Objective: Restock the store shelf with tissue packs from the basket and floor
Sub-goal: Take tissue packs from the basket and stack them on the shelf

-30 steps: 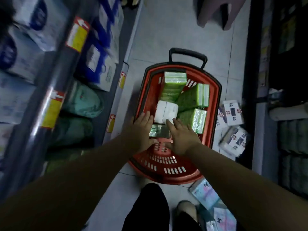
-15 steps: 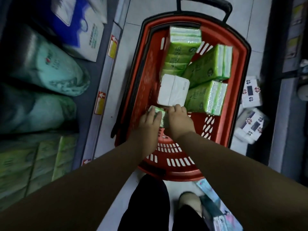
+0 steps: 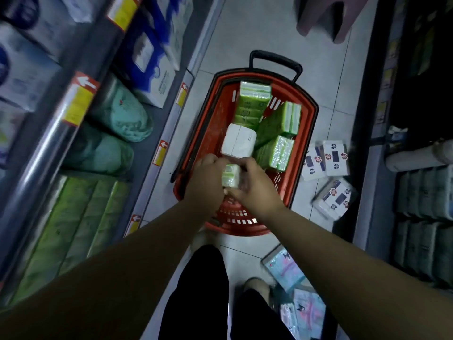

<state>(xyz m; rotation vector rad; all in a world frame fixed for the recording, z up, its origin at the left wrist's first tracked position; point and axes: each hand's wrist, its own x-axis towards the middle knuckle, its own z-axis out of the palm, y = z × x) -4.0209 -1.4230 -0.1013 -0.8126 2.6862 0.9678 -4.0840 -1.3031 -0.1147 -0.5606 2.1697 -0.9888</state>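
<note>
Pink stool stands up the aisle; black trousers below.

Red plastic shopping basket with a black handle: one, on the tiled floor.
Large green film-wrapped tissue bundles: three, all inside the basket.
Plain white tissue pack: one, in the basket.
Small green-and-white tissue pack: one, held over the basket.
Hands: two, the left hand and the right hand, both gripping the small pack.
White flower-printed packs: at least two, on the floor right of the basket; blur hides any more.
Pastel cartoon-printed packs: at least two, by the feet.
Teal soft bagged rolls: two, on the left shelf.
Yellow-and-red shelf tags: five, along the left shelving.
</note>
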